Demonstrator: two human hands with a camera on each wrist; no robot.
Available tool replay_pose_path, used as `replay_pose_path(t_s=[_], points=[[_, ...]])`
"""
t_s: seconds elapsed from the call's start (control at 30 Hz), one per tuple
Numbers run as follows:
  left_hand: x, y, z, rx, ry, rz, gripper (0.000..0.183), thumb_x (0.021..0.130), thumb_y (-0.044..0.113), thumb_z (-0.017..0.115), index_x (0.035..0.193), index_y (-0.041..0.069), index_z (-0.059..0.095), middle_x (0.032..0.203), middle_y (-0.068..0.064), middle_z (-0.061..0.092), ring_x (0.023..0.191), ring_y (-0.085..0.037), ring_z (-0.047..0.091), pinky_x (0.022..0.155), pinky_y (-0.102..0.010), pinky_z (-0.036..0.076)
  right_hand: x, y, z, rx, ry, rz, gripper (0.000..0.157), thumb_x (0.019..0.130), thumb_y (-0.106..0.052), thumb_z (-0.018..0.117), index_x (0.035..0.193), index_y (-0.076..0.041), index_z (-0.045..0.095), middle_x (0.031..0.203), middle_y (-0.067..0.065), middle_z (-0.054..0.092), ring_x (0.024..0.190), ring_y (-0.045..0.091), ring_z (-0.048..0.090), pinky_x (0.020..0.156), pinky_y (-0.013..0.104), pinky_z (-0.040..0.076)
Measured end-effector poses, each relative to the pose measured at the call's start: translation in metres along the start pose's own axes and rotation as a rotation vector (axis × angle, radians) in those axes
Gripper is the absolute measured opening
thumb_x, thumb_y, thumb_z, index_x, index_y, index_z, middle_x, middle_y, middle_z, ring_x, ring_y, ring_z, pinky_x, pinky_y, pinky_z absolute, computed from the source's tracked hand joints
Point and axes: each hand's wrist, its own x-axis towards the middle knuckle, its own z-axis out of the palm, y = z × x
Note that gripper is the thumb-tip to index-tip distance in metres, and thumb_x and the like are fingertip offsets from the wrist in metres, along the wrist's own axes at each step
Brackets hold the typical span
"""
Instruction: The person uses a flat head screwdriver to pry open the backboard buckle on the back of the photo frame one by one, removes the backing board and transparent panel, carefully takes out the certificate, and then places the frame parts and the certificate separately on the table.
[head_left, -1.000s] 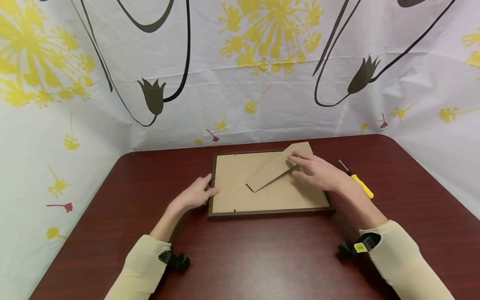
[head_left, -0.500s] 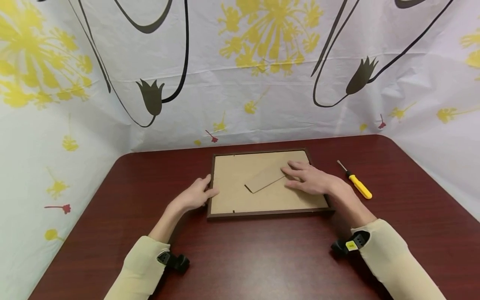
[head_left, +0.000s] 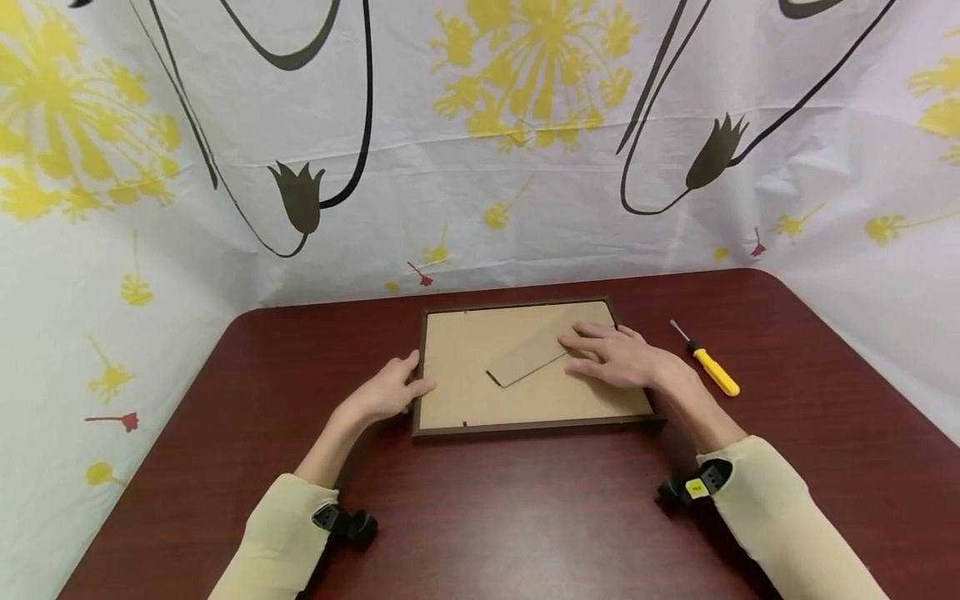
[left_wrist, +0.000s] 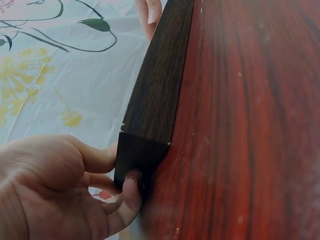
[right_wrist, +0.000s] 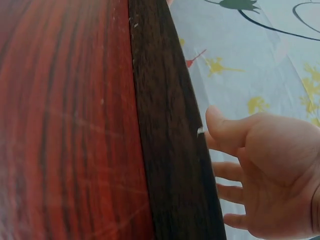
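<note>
Fingers spread, the right hand (head_left: 618,358) rested on the tan easel flap (head_left: 528,354), its palm side down and its wrist toward the near right. Under the flap was the tan backing board (head_left: 457,358) of a dark wooden picture frame (head_left: 540,428), which lay with its back upward in the far middle of the table. At the frame's left side, the left hand (head_left: 384,390) gripped the rail between thumb and curled fingers; the left wrist view showed them at a corner of the rail. To the right of the frame, well apart from it, lay a yellow-handled screwdriver (head_left: 712,369), its tip toward the far left.

Both forearms came in from the near side in cream sleeves (head_left: 772,508), each with a small black camera (head_left: 347,525) at the wrist. The table (head_left: 495,517) was reddish-brown with a wood grain, its far corners rounded and a pale sheen on its near part. Behind it and at both sides hung white cloth (head_left: 360,258) printed with yellow blooms and dark stems.

One second earlier the flap had stood raised, its far end above the frame; now it lay flat against the board, with the right hand lower.
</note>
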Motion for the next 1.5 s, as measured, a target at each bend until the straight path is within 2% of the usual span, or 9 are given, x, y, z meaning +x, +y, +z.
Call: replay_pose_path(t_s=[0.13,0.23,0.33,0.6,0.97,1.2,1.33,1.43,1.5], points=[[-0.001,-0.001,-0.002,-0.012,-0.010,-0.001,0.071,0.108,0.018,0.051,0.155,-0.013,0.008,0.137,-0.039,0.037,0.067,-0.021,0.056,0.075,-0.037,0.053,0.001,-0.002,0.002,-0.033,-0.002,0.002,0.061,0.104,-0.044,0.053,0.155,-0.011,0.042,0.160,0.024,0.029,0.148,0.041,0.024,0.114,0.067,0.009],[0.000,-0.002,-0.003,-0.024,-0.016,0.008,0.072,0.108,0.018,0.051,0.155,-0.013,0.007,0.109,-0.027,0.050,0.067,-0.021,0.054,0.071,-0.036,0.052,0.002,-0.002,0.001,-0.043,0.001,0.006,0.064,0.104,-0.044,0.053,0.156,-0.010,0.039,0.161,0.024,0.028,0.148,0.041,0.023,0.115,0.067,0.007],[0.000,-0.002,-0.003,-0.028,-0.016,0.013,0.072,0.107,0.018,0.052,0.155,-0.013,0.007,0.092,-0.016,0.048,0.066,-0.021,0.053,0.068,-0.034,0.051,0.002,0.001,0.000,-0.024,0.014,0.021,0.064,0.105,-0.044,0.051,0.157,-0.008,0.037,0.161,0.025,0.026,0.149,0.042,0.022,0.115,0.066,0.005],[-0.002,-0.001,-0.002,-0.038,-0.025,0.012,0.072,0.108,0.018,0.051,0.155,-0.013,0.007,0.093,-0.015,0.048,0.066,-0.020,0.052,0.067,-0.034,0.050,0.001,0.021,0.002,-0.016,0.049,0.026,0.062,0.107,-0.040,0.049,0.156,-0.004,0.037,0.160,0.028,0.025,0.148,0.044,0.022,0.115,0.066,0.006],[0.001,-0.003,-0.003,-0.039,-0.038,0.030,0.072,0.108,0.018,0.051,0.155,-0.012,0.006,0.096,-0.017,0.054,0.066,-0.021,0.054,0.068,-0.035,0.051,0.001,0.027,0.001,-0.024,0.050,0.041,0.061,0.107,-0.044,0.046,0.156,-0.008,0.039,0.161,0.026,0.026,0.146,0.046,0.026,0.113,0.067,0.013],[0.001,-0.003,-0.002,-0.053,0.011,0.014,0.071,0.106,0.019,0.056,0.156,-0.011,0.016,0.099,-0.016,0.059,0.070,-0.020,0.060,0.071,-0.036,0.054,-0.006,0.035,-0.008,0.134,0.031,0.004,0.065,0.105,-0.037,0.055,0.156,-0.001,0.035,0.160,0.027,0.026,0.147,0.046,0.023,0.113,0.062,0.025],[0.000,-0.004,-0.003,-0.068,0.084,0.021,0.066,0.104,0.020,0.058,0.155,-0.008,0.027,0.100,-0.015,0.062,0.073,-0.020,0.063,0.071,-0.036,0.054,-0.013,0.041,-0.020,0.184,0.082,-0.014,0.060,0.102,-0.028,0.062,0.149,0.005,0.044,0.146,0.026,0.049,0.136,0.043,0.044,0.106,0.060,0.036],[0.001,-0.006,-0.004,-0.048,0.136,0.056,0.063,0.103,0.019,0.060,0.152,-0.009,0.033,0.103,-0.016,0.061,0.078,-0.022,0.064,0.072,-0.038,0.054,-0.017,0.043,-0.028,0.201,0.121,0.008,0.050,0.100,-0.023,0.066,0.138,0.006,0.054,0.120,0.020,0.065,0.112,0.036,0.061,0.094,0.053,0.046],[0.001,-0.007,-0.005,-0.025,0.170,0.085,0.062,0.102,0.019,0.062,0.151,-0.008,0.036,0.107,-0.017,0.060,0.087,-0.026,0.064,0.076,-0.041,0.054,-0.018,0.044,-0.032,0.197,0.122,0.032,0.046,0.098,-0.021,0.069,0.133,0.006,0.055,0.105,0.015,0.067,0.096,0.029,0.064,0.085,0.048,0.049]])
